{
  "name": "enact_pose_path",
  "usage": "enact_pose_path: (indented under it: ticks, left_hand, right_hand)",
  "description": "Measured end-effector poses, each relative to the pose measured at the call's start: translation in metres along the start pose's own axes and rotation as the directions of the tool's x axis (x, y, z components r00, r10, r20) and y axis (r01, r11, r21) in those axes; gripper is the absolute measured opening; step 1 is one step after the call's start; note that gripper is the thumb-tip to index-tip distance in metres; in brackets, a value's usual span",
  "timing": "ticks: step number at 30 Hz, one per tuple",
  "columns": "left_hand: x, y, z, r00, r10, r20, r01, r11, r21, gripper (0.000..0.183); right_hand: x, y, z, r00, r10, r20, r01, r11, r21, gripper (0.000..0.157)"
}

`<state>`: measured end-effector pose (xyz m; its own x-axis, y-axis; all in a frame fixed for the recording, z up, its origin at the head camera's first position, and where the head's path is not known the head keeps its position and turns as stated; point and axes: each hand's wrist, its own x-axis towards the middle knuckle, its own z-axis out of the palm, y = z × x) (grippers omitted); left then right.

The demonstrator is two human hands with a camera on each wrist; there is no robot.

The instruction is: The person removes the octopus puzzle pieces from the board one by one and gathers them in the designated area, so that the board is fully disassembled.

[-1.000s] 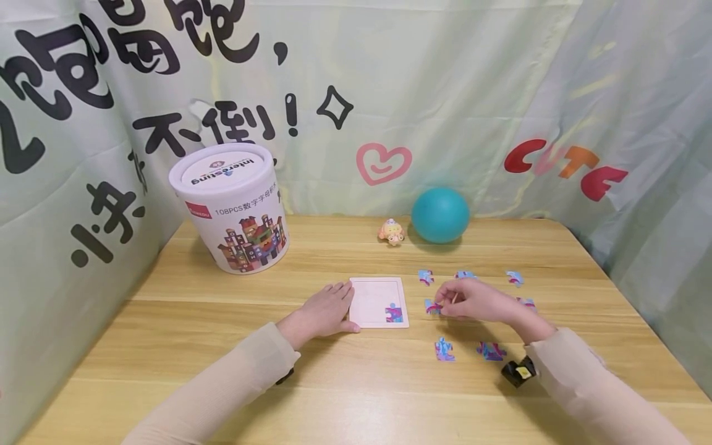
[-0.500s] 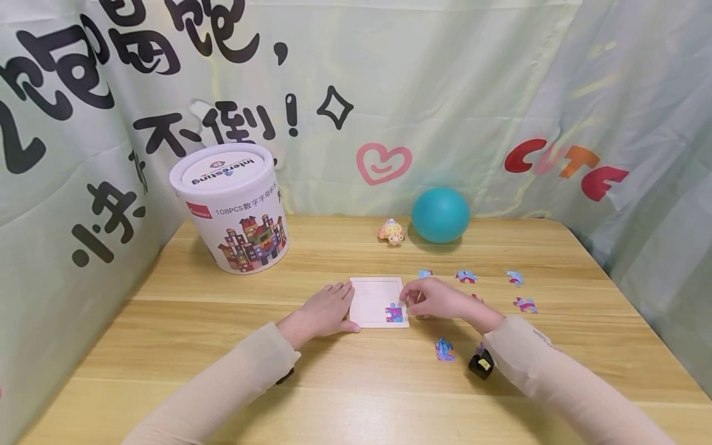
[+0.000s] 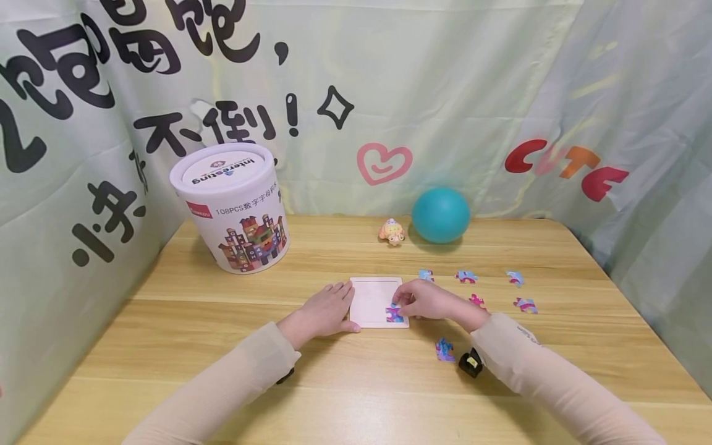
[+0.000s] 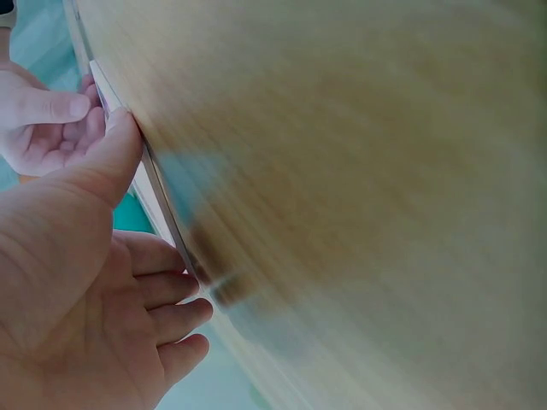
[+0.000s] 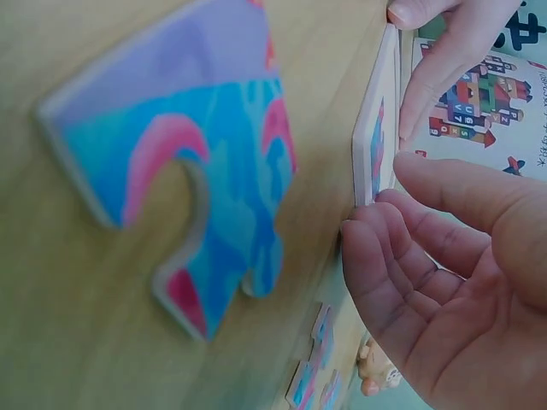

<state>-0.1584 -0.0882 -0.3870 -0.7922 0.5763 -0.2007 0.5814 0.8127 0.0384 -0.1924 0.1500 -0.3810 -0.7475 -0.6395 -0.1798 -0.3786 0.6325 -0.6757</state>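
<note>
A shallow pale puzzle tray lies on the wooden table with a purple-blue corner puzzle piece in its lower right corner. My left hand rests along the tray's left side, fingers spread, thumb near the lower left corner. At the right side my right hand bends over the frame, thumb and curled fingertips pinching at the corner piece's right side. From the right wrist view, those fingertips meet the tray edge; their far side is hidden. Close below that camera lies a loose puzzle piece.
Several loose puzzle pieces lie to the right, among them a blue one in front and a pink-blue one farther right. Behind stand a white tub, a small figurine and a teal ball. Printed cloth hangs around the table.
My right hand has moved left from a loose piece beside the tray to the tray's right edge and the corner piece. My left hand has stayed in place.
</note>
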Motion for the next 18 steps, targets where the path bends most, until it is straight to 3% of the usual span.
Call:
enact_pose_path:
  ticks: [8,18]
  left_hand:
    - [-0.0008,0.0004,-0.0014,1.0,-0.005,0.01,0.005,1.0,-0.006,0.082]
    - [-0.0006,0.0005,-0.002,1.0,0.003,0.004,-0.003,1.0,0.008,0.082]
  right_hand:
    - [0.0013,-0.0014,0.0009,1.0,0.007,-0.012,-0.007,1.0,-0.011,0.006]
    - [-0.0015,-0.0044,-0.0023,0.997,-0.048,-0.059,0.048,0.999,-0.008,0.006]
